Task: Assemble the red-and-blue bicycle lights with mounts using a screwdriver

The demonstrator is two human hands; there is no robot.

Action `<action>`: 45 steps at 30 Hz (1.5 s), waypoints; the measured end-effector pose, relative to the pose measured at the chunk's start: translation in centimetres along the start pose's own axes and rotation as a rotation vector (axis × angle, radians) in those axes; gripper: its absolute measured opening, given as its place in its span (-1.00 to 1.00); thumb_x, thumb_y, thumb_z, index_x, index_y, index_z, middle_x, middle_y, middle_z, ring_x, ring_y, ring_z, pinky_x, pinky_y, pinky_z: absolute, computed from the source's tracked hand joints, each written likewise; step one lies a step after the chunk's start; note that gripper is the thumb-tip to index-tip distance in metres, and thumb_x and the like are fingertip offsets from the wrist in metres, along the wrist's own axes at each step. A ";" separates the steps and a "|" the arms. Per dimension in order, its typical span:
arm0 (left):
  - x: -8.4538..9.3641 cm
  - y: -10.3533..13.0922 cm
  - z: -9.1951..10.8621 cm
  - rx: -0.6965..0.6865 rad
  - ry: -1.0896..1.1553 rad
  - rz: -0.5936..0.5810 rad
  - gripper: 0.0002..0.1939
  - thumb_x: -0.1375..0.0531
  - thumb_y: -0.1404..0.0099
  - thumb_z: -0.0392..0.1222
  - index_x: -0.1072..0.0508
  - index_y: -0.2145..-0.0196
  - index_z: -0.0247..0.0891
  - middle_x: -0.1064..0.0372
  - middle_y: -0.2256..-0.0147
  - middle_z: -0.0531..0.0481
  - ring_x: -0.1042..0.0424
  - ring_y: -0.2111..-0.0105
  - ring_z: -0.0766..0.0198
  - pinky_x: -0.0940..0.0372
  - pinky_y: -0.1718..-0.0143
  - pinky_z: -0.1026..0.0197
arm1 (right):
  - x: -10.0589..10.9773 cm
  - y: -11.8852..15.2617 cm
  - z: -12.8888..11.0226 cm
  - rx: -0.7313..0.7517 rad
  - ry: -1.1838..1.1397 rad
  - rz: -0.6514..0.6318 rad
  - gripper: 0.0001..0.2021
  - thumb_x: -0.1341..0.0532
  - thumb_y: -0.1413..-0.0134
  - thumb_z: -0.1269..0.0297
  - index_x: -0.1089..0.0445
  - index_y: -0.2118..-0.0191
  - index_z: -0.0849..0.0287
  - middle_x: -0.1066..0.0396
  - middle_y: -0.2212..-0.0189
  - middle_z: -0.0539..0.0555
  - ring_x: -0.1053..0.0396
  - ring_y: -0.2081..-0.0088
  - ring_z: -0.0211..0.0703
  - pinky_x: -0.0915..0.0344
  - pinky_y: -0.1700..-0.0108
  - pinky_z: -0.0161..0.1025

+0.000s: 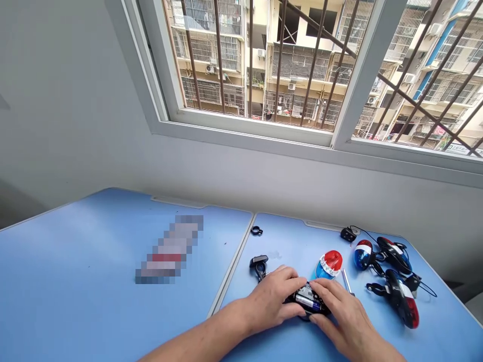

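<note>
A black battery housing [325, 307] with its compartment uncovered lies between my two hands, low on the blue table. At least one silvery battery [308, 301] shows inside it. My left hand [277, 294] grips its left end, fingers on the far side and thumb on the near side. From the right, my right hand [341, 309] closes on the other end in the same way. Just beyond the housing sits a red, white and blue light cover [328, 265]. A thin metal rod [346, 281], perhaps a screwdriver, lies beside my right hand, its lower end partly hidden.
Several red, white and blue bike lights [402, 299] with black clamps and cables lie at the right. A small black box [347, 234] is wired behind them. Left of the housing are a black clamp piece [259, 264] and a ring clamp [256, 231]. A blurred item [169, 251] lies farther left.
</note>
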State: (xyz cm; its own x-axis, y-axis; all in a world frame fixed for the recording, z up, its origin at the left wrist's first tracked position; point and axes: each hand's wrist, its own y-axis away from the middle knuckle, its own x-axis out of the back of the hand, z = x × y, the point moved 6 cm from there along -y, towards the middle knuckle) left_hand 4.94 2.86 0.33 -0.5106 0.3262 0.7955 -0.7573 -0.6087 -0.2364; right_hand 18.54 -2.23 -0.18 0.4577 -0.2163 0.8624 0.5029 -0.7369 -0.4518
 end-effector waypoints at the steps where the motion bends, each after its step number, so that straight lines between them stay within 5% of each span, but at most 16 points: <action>1: 0.0 0.0 0.0 0.000 0.006 0.000 -0.65 -0.31 -0.14 -0.22 -0.43 0.09 -0.18 -0.36 0.25 -0.03 -0.32 0.24 0.16 -0.27 0.20 0.22 | 0.0 0.0 0.0 0.002 -0.003 0.008 -0.57 -0.13 -0.14 0.36 -0.11 -0.13 0.16 -0.36 0.05 0.23 -0.40 0.10 -0.02 -0.45 0.18 -0.16; 10: -0.2 0.1 -0.3 0.006 0.021 0.018 -0.53 -0.31 -0.10 -0.28 -0.35 0.02 -0.27 -0.39 0.18 -0.10 -0.32 0.21 0.10 -0.27 0.16 0.12 | -0.2 0.1 0.1 -0.021 0.017 0.023 -0.50 -0.15 -0.10 0.38 -0.05 -0.16 0.21 -0.36 0.05 0.27 -0.39 0.10 0.03 -0.45 0.17 -0.09; 19: -0.2 -0.2 -0.8 -0.048 0.065 0.024 -0.72 -0.24 -0.15 -0.30 -0.41 0.14 -0.20 -0.40 0.20 -0.04 -0.34 0.21 0.13 -0.27 0.16 0.15 | 0.1 -0.5 -0.2 -0.148 -0.001 -0.062 -0.57 -0.25 0.00 0.38 -0.25 -0.03 0.23 -0.39 0.06 0.21 -0.39 0.14 0.02 -0.42 0.18 -0.07; 27: -0.1 0.2 -0.3 -0.036 0.014 0.018 -0.45 -0.20 -0.11 -0.36 -0.26 -0.08 -0.17 -0.36 0.14 -0.10 -0.32 0.18 0.10 -0.27 0.13 0.09 | -0.1 -0.3 -0.1 -0.177 -0.017 -0.060 -0.48 -0.23 0.04 0.44 -0.15 -0.09 0.22 -0.38 0.05 0.23 -0.38 0.12 0.05 -0.40 0.15 -0.03; 37: 0.1 0.1 0.2 -0.004 -0.004 -0.031 -0.61 -0.20 -0.12 -0.36 -0.37 0.07 -0.15 -0.35 0.18 -0.05 -0.31 0.20 0.13 -0.27 0.16 0.14 | 0.0 -0.4 -0.1 -0.153 -0.045 -0.085 -0.58 -0.20 -0.03 0.41 -0.23 -0.05 0.18 -0.36 0.03 0.20 -0.36 0.11 0.00 -0.38 0.14 -0.10; 42: -0.1 0.2 -0.3 -0.044 0.007 0.012 -0.50 -0.16 -0.12 -0.39 -0.29 -0.03 -0.12 -0.36 0.12 -0.07 -0.34 0.16 0.10 -0.30 0.12 0.08 | 0.1 -0.7 -0.3 -0.209 -0.033 -0.122 -0.56 -0.23 0.01 0.38 -0.22 -0.04 0.16 -0.37 0.05 0.17 -0.36 0.13 0.01 -0.37 0.16 -0.09; 45: -0.1 0.4 -0.7 -0.084 -0.004 0.048 -0.29 -0.17 -0.11 -0.38 -0.09 -0.19 -0.07 -0.33 0.00 -0.11 -0.32 0.05 0.03 -0.28 0.02 0.00 | 0.4 -0.9 -0.5 -0.219 -0.012 -0.118 -0.50 -0.23 0.02 0.37 -0.16 -0.08 0.18 -0.38 0.07 0.21 -0.36 0.12 0.05 -0.37 0.17 -0.07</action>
State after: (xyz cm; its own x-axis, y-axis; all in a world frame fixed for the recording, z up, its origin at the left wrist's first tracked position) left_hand 4.42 3.05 -0.23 -0.5460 0.2953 0.7840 -0.7633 -0.5610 -0.3203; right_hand 17.93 -1.99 0.65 0.4140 -0.1138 0.9031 0.3832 -0.8782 -0.2863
